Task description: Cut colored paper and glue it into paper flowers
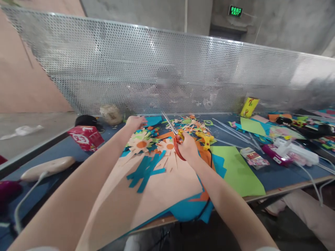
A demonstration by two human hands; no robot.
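Observation:
My right hand point(188, 148) grips a pair of scissors point(171, 126) by its red and yellow handles. The blades point away and to the left, and look nearly closed. Over at the far side of the table, my left hand point(135, 122) reaches out with its fingers beside a piece of blue paper point(154, 121); whether they touch is unclear. Two layered paper flowers with orange centres, a left one point(141, 144) and a right one point(170, 146), lie between my arms. Blue paper strips point(146, 172) are spread on a large peach sheet point(157, 198).
Behind stands a perforated metal panel point(167, 69). Paper scraps point(191, 122), a yellow glue gun point(205, 139) and a green sheet point(235, 167) lie rightward, with clear sticks point(232, 132). A red box point(86, 137) and power strip point(48, 169) are left. Someone's leg point(306, 212) shows lower right.

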